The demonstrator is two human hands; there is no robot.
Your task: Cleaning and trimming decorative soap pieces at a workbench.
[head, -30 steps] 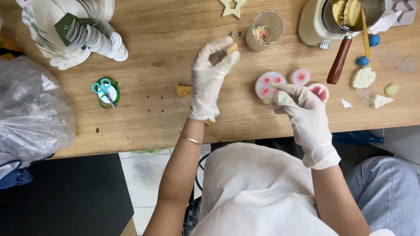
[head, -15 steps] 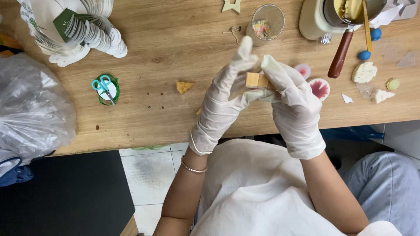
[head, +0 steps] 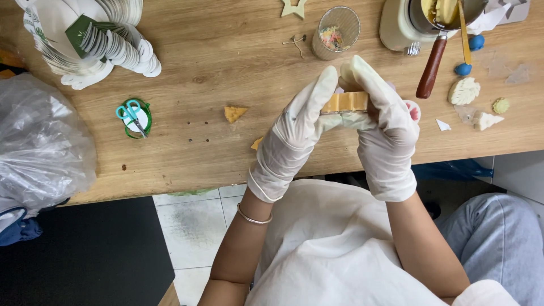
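Since 1 s ago, you've lifted both gloved hands off the wooden table [head: 187,153]. L hand [head: 297,127] & R hand [head: 385,122] now grip the tan wax block [head: 345,102] between them, above table edge.

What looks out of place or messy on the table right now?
Two broken yellow wedges lie loose on the wooden table left of the gloved hands, and pale scraps sit near the right edge. Nothing looks spilled.
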